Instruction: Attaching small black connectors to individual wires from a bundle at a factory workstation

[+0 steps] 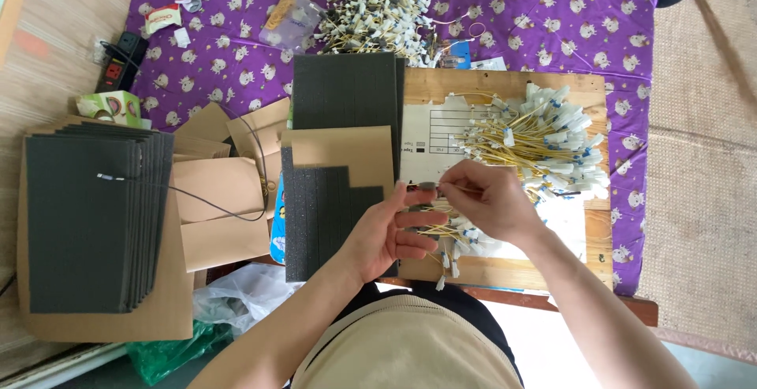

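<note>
Fingers [426,219] of the left hand [390,235] are curling around a bundle of wires [443,231], while the right hand [489,200] is pinching one thin wire [430,187] just above it. Loose ends are dangling below the left hand, so a slack grip is risking a slip or tangle.

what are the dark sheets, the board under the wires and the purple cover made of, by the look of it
Dark sheets: probably foam, matte charcoal, finely pitted, stacked with thick soft edges. Board: looks like bare wood or plywood, pale tan with faint grain, unfinished. Purple cover: fabric, printed with small pale figures, lying slightly rumpled. Wires: yellowish leads with white ends, likely plastic.
</note>
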